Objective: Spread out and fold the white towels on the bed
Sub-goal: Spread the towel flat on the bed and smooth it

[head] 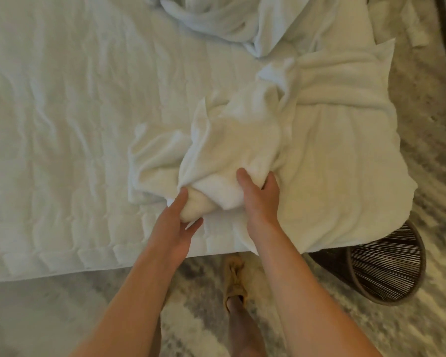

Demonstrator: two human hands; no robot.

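The left hand (180, 218) and right hand (261, 199) each grip the crumpled white towel (232, 148) by the bed's (62, 124) near edge. Its long side points away, toward the right.

On the bed (62, 124), right of centre and near the front edge, sits the bunched towel (229, 140), its right side lapping onto the spread towel (345, 163), which covers the near right corner and hangs over the edge. Left hand (175, 225) grips the bundle's near left end, right hand (260, 199) just beside it. Behind lies a heap of linen (229, 21). A basket (386, 269) stands on the floor (422, 112) under the overhang, and a foot (233, 279) is before the bed.
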